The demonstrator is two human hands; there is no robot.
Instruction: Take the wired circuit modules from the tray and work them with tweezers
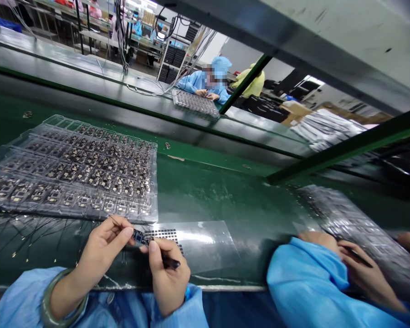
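Observation:
My left hand [105, 241] pinches a small dark circuit board [138, 236] between thumb and fingertips. Close beside it, my right hand [169, 271] is closed around a slim black tool [171, 263]; its tip is hidden at the board, so I cannot tell its exact kind. Under my hands lies a clear plastic sheet [208, 243] bearing a grid of black squares [169, 234]. Thin black cables [29, 237] with small gold ends spread over the bench to the left. Just behind my left hand stands a clear tray [153, 182] holding rows of circuit boards.
To the right, a co-worker's blue sleeve [304, 273] and hand [365, 269] with a dark tool reach over another clear tray [355, 218]. A green post [341, 143] slants above the bench. Across the divider, a person in blue [205, 84] works at a tray [196, 104].

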